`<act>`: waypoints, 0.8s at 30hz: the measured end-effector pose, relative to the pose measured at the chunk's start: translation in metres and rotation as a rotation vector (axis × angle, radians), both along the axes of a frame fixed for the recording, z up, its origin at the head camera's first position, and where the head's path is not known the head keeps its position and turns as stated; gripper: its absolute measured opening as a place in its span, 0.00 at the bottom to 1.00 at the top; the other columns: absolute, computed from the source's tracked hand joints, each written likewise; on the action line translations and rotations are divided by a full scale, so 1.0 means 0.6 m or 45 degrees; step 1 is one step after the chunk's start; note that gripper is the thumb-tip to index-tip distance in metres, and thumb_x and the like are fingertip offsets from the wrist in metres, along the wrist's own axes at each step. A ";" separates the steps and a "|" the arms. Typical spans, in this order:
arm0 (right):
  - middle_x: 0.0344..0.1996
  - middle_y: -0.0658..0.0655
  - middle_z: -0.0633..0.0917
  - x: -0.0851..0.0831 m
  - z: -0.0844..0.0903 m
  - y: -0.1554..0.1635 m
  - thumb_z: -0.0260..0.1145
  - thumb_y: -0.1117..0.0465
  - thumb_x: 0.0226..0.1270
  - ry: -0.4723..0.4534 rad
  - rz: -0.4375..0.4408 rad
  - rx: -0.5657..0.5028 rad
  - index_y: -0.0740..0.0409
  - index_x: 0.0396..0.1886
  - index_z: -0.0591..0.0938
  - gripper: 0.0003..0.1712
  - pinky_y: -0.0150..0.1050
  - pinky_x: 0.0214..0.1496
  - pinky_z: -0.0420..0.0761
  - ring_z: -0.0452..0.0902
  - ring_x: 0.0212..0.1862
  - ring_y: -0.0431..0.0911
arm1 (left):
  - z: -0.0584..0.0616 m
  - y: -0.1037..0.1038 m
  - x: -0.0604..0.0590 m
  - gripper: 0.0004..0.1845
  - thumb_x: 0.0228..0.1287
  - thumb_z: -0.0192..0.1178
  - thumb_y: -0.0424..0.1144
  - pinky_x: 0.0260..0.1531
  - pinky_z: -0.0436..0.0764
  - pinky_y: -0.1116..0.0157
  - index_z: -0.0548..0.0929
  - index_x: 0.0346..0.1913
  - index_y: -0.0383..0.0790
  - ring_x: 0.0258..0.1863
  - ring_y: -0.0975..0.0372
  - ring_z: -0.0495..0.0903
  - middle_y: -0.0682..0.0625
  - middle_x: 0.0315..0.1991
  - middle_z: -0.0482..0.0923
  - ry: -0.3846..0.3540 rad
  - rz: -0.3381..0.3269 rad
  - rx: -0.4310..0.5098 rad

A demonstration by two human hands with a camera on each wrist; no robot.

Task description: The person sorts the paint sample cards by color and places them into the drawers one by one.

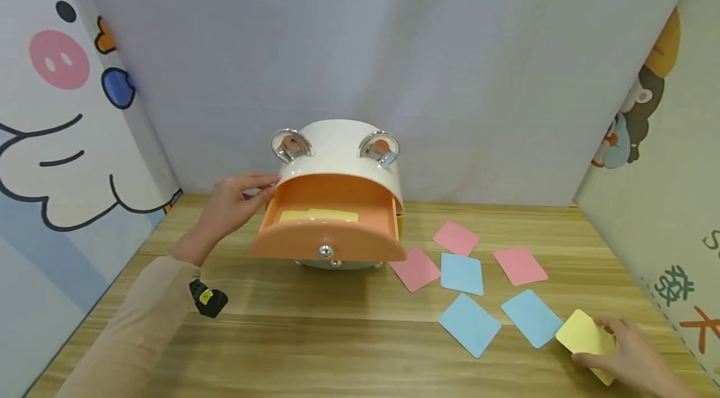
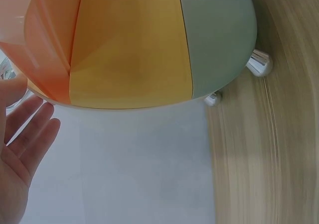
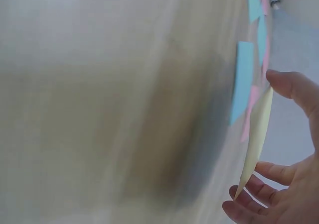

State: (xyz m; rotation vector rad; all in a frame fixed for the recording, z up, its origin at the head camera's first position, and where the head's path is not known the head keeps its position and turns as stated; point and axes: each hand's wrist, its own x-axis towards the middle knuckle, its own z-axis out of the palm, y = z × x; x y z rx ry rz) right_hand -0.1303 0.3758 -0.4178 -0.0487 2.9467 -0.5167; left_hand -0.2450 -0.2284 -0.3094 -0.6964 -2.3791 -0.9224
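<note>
My left hand [image 1: 233, 201] touches the left edge of a small white cabinet [image 1: 343, 148] with round ear-like parts; its fingers look fairly straight in the left wrist view. The cabinet's orange top drawer [image 1: 329, 243] is pulled out, with yellow cards [image 1: 320, 215] lying inside. Below it, the left wrist view shows a closed yellow drawer [image 2: 129, 50] and a green drawer [image 2: 219, 40]. At the lower right, my right hand [image 1: 635, 354] pinches a yellow card [image 1: 587, 335] between thumb and fingers, tilted above the table. The card bends slightly in the right wrist view.
Pink cards [image 1: 520, 265] and blue cards [image 1: 469, 324] lie scattered on the wooden table [image 1: 253, 348] right of the cabinet. A grey-white curtain [image 1: 478, 73] stands behind, with cartoon-printed panels [image 1: 67, 148] at the sides.
</note>
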 end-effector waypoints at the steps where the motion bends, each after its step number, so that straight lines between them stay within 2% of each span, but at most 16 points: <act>1: 0.42 0.80 0.70 -0.003 0.008 -0.003 0.70 0.45 0.49 0.041 0.014 -0.002 0.85 0.49 0.66 0.48 0.55 0.36 0.77 0.71 0.40 0.66 | 0.000 0.000 -0.001 0.12 0.58 0.60 0.30 0.26 0.83 0.60 0.83 0.45 0.31 0.38 0.49 0.81 0.38 0.44 0.80 0.001 0.002 -0.001; 5: 0.41 0.79 0.71 -0.022 0.044 -0.023 0.72 0.47 0.46 0.176 0.089 -0.012 0.83 0.50 0.68 0.46 0.53 0.32 0.77 0.72 0.37 0.61 | 0.001 0.001 0.000 0.12 0.58 0.60 0.30 0.27 0.83 0.60 0.83 0.45 0.30 0.38 0.48 0.81 0.38 0.44 0.80 0.003 0.007 -0.004; 9: 0.42 0.77 0.72 -0.042 0.087 -0.055 0.74 0.47 0.43 0.272 0.168 -0.011 0.81 0.49 0.69 0.46 0.52 0.32 0.77 0.72 0.38 0.62 | 0.002 0.002 0.000 0.12 0.58 0.60 0.30 0.27 0.83 0.59 0.83 0.45 0.31 0.39 0.48 0.81 0.38 0.44 0.80 -0.006 0.018 -0.007; 14: 0.43 0.75 0.72 -0.072 0.152 -0.106 0.75 0.47 0.41 0.386 0.270 -0.024 0.79 0.52 0.69 0.47 0.47 0.32 0.75 0.71 0.39 0.59 | 0.002 0.000 -0.002 0.12 0.59 0.60 0.30 0.27 0.83 0.59 0.83 0.45 0.31 0.39 0.48 0.81 0.38 0.45 0.80 -0.017 0.021 -0.008; 18: 0.45 0.72 0.73 -0.094 0.204 -0.154 0.76 0.49 0.40 0.499 0.383 -0.030 0.76 0.52 0.71 0.46 0.48 0.35 0.74 0.69 0.42 0.59 | 0.002 -0.001 -0.003 0.12 0.58 0.60 0.31 0.27 0.83 0.59 0.83 0.45 0.31 0.39 0.49 0.81 0.38 0.45 0.80 -0.016 0.023 -0.006; 20: 0.45 0.69 0.73 -0.102 0.229 -0.180 0.76 0.48 0.40 0.526 0.434 -0.037 0.74 0.53 0.72 0.45 0.47 0.36 0.73 0.70 0.43 0.58 | 0.001 -0.001 -0.003 0.12 0.58 0.60 0.30 0.27 0.83 0.59 0.83 0.45 0.32 0.39 0.49 0.81 0.38 0.44 0.80 -0.011 0.021 -0.005; 24: 0.46 0.64 0.74 -0.115 0.273 -0.240 0.74 0.48 0.43 0.535 0.519 -0.063 0.69 0.54 0.73 0.42 0.39 0.32 0.72 0.70 0.41 0.53 | 0.000 0.000 -0.001 0.12 0.58 0.60 0.31 0.27 0.83 0.59 0.83 0.45 0.32 0.39 0.49 0.81 0.38 0.44 0.80 -0.014 0.023 0.000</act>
